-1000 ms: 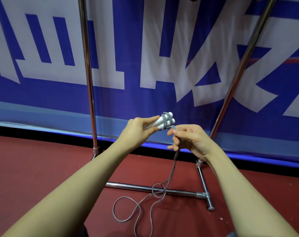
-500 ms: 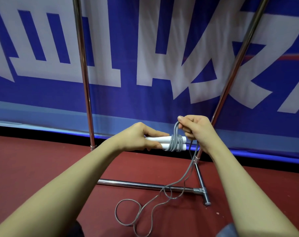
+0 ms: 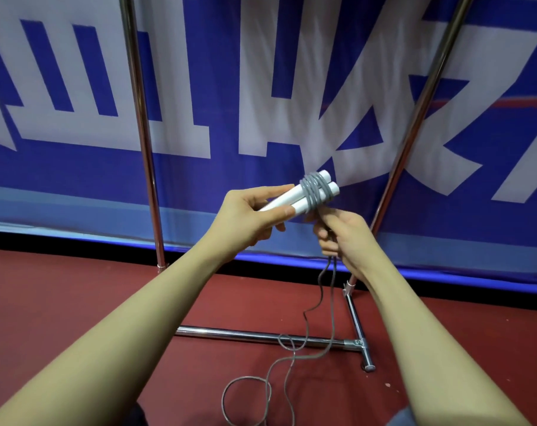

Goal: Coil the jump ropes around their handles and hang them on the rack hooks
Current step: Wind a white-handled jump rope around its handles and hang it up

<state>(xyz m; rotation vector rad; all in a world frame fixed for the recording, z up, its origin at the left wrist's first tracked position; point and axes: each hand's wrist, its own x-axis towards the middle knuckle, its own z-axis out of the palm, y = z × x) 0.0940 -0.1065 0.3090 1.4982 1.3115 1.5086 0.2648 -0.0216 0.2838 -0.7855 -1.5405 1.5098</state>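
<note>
The left hand [image 3: 248, 215] grips the two white handles [image 3: 295, 196] of the jump rope, held side by side. The thumb lies along the near handle and the fingers curl around from below. The handles tilt upward to the right, with their free ends pointing toward the far banner [image 3: 261, 87].

Several turns of the grey rope [image 3: 315, 190] are wound around both handles near their free ends, forming a tight band. The wrapped section sits just beyond the left fingertips.

The right hand [image 3: 342, 233] is positioned just below and to the right of the wrapped band. Its fingers are curled together around the doubled rope strands, which enter the fist from the band above. Two strands leave the bottom of the fist and hang down.

The loose rope [image 3: 333, 305] drops to the red floor [image 3: 76, 302], crosses the near horizontal base bar [image 3: 245, 333] of the metal rack, and lies in open loops on the near side of that bar.

The rack has two chrome uprights: the left upright [image 3: 141, 118] stands vertical, and the right upright [image 3: 415, 118] leans in the view. A T-joint foot [image 3: 361, 345] joins the base bar to the right side rail. No rack hooks are in view.
</note>
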